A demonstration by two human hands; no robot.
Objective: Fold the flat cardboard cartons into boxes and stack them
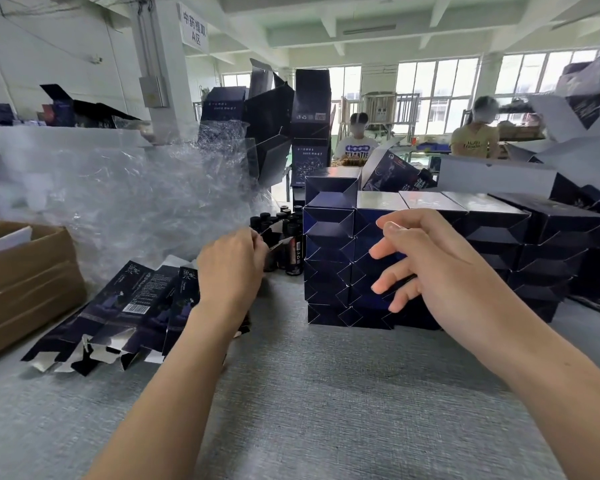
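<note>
Many folded boxes (329, 258) are stacked; flat cartons (129, 306) are left unfolded. One is pinched by the left hand (229, 271); the right hand (430, 268) is spread, empty.

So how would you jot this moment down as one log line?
left hand: pinches flat carton edge | right hand: open, holds nothing, in front of stacked boxes | fold: not yet begun

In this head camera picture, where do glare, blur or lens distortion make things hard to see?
Head view: the windows are blown out by daylight; the plastic wrap glares white; the stacked boxes shine on top; the right hand looks slightly motion-blurred; the left hand, pinching a flat carton, looks sharper; the wide lens bends the frame edges.
</note>
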